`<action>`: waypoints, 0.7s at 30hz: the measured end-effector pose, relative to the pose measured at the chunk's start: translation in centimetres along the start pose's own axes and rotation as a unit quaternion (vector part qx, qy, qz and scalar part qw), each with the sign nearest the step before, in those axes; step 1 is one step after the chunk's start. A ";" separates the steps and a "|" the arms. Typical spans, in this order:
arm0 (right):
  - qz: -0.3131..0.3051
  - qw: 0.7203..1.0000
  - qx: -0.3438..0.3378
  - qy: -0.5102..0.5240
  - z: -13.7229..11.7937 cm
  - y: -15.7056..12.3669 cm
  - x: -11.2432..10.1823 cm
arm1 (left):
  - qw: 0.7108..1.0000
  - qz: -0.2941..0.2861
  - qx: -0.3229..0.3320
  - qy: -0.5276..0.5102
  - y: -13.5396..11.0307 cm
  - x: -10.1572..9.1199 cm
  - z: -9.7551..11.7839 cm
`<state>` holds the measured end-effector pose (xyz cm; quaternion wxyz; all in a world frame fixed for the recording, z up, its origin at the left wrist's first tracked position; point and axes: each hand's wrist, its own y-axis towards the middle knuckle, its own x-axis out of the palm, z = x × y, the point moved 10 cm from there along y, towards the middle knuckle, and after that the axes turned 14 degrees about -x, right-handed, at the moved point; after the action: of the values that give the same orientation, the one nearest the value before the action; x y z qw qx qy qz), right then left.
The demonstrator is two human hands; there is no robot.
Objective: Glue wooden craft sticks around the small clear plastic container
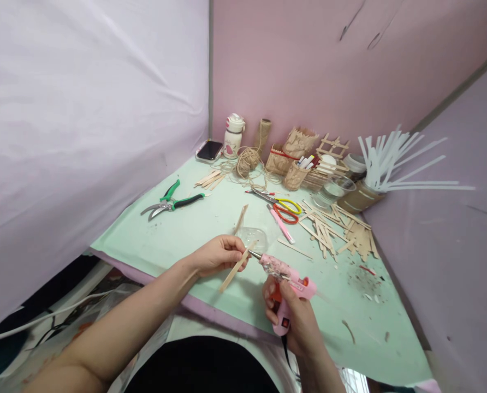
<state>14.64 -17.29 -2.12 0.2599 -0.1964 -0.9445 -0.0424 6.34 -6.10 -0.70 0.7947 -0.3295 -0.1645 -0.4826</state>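
My left hand (pixel 218 255) pinches a flat wooden craft stick (pixel 233 271) near its upper end, holding it slanted above the pale green table (pixel 173 240). My right hand (pixel 293 322) grips the handle of a pink hot glue gun (pixel 286 278), a finger on its orange trigger. The gun's metal nozzle touches the top end of the stick, right beside my left fingertips. A clear plastic lid or dish (pixel 252 236) lies on the table just behind the stick.
Green-handled pruning shears (pixel 170 203) lie at the left. Scissors with yellow and red handles (pixel 282 208), a pink knife (pixel 282 224) and a heap of wooden sticks (pixel 342 229) lie at the right. Twine, small stick baskets, a phone (pixel 209 150) and a jar of white strips (pixel 386 164) line the back wall.
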 end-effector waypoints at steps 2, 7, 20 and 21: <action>0.000 1.000 0.001 -0.001 0.1 0.0 -0.1 | 1.000 -0.003 0.000 -0.002 0.0 0.0 0.0; 0.011 1.000 -0.006 -0.001 0.0 0.2 -0.4 | 1.000 -0.007 -0.005 0.007 0.1 0.0 -0.2; 0.014 1.000 -0.002 0.002 0.0 -0.1 -0.2 | 1.000 -0.002 -0.008 0.010 0.1 0.0 -0.2; 0.011 1.000 0.001 0.001 0.1 -0.1 -0.2 | 1.000 -0.003 -0.009 0.008 0.1 0.1 -0.2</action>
<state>14.72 -17.41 -2.35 0.2612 -0.2064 -0.9422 -0.0387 6.43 -6.23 -0.83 0.7919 -0.3319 -0.1546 -0.4886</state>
